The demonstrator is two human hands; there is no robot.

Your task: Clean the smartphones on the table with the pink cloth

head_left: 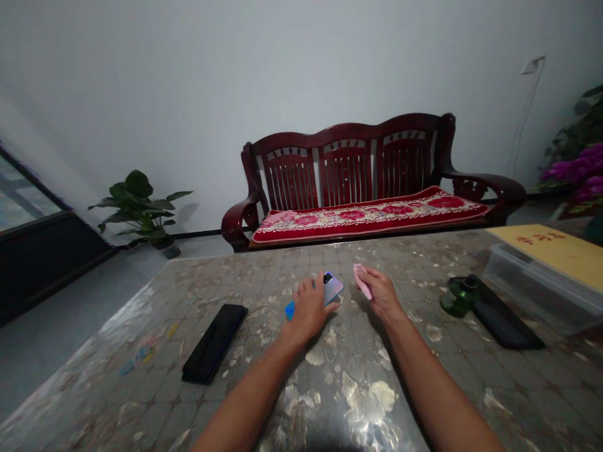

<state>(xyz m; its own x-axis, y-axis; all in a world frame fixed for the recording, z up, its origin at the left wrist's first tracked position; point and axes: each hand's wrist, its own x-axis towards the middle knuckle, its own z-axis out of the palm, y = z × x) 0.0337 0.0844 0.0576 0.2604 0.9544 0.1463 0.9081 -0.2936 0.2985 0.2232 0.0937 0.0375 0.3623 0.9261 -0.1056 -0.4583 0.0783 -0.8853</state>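
Observation:
A blue-and-lilac phone [333,287], camera side up, is at the middle of the table. My left hand [308,307] lies across it and grips it, covering much of its back. To its right, my right hand [382,292] pinches a folded pink cloth [362,282] between thumb and fingers, a little apart from the phone. Left of my left forearm a black phone [214,342] lies flat on the table.
The patterned table [264,370] bears small colored bands [144,353] at left. At right are a green bottle [460,296], a dark tablet-like slab [506,320] and a clear plastic box [532,285] under a yellow booklet [560,248]. A wooden bench [346,166] stands behind.

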